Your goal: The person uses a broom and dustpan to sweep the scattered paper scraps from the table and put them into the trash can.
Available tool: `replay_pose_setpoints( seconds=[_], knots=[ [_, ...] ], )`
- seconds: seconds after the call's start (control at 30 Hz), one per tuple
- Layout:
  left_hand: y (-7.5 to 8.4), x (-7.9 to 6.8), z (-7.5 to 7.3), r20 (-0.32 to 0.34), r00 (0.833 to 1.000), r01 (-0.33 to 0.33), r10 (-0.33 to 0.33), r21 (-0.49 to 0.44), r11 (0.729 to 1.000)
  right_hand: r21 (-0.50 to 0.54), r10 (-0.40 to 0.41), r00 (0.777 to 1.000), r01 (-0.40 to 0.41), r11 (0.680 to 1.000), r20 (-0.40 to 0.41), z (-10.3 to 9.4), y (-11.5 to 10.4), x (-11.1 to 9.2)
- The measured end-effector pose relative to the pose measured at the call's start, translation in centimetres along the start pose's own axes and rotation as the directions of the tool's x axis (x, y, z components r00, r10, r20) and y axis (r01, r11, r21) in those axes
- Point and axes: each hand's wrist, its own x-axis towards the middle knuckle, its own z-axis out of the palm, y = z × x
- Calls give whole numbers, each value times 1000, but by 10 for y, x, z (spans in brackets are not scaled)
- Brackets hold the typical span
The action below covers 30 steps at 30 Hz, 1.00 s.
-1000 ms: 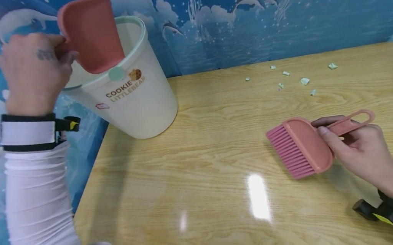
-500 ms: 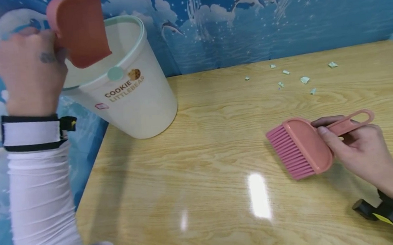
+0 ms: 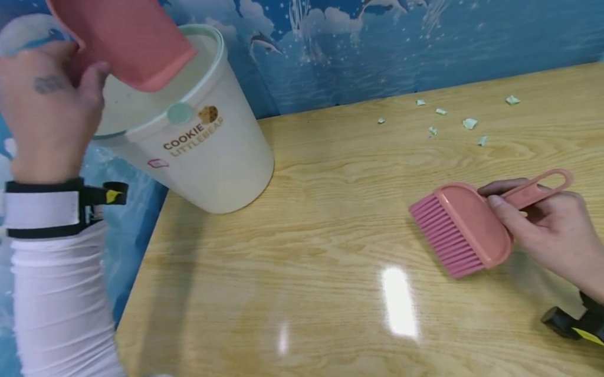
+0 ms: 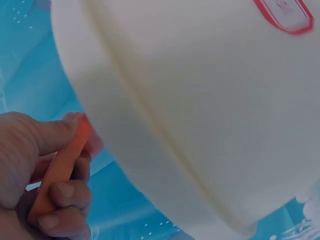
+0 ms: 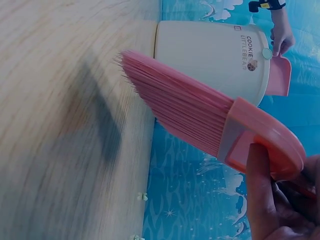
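My left hand (image 3: 51,107) grips a pink dustpan (image 3: 125,36) by its handle and holds it tilted above the mouth of a white bin (image 3: 214,160) lettered "COOKIE LITTLEBEAR". In the left wrist view, fingers curl round the dustpan's handle (image 4: 62,167) beside the bin's rim. A few small specks show inside the bin. On the right, my right hand (image 3: 556,233) holds a pink hand brush (image 3: 480,222) by its handle, with the bristles pointing left. The right wrist view shows those bristles (image 5: 175,100) raised off the table, with a shadow below.
Several small pale green paper scraps (image 3: 469,123) lie scattered towards the back right of the wooden table (image 3: 312,253). A blue sea-themed cloth (image 3: 323,50) with dolphins hangs behind the table and down its left side. The bin stands at the table's back left corner.
My left hand first lifts the dustpan up and left, then comes back slightly right with the pan turned so its front edge dips over the bin. The right hand and brush stay still.
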Motion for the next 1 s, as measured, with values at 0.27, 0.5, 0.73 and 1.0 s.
replay_pose_setpoints(
  seconds=[0.27,0.5,0.73,1.0],
  knots=[
    [7,3,-1,93,991,103,-98,-56,993,-1,-12,1000,12,1000,-9,1,2,-1],
    [15,2,-3,23,1000,7,-2,-204,979,0,-2,1000,2,1000,-10,2,1,-1],
    [27,-3,-5,62,997,-25,50,-350,936,3,2,1000,-2,1000,-1,1,1,0],
    [43,-7,-4,166,982,-22,92,-381,924,10,8,1000,-8,1000,4,1,2,-1]
  ],
)
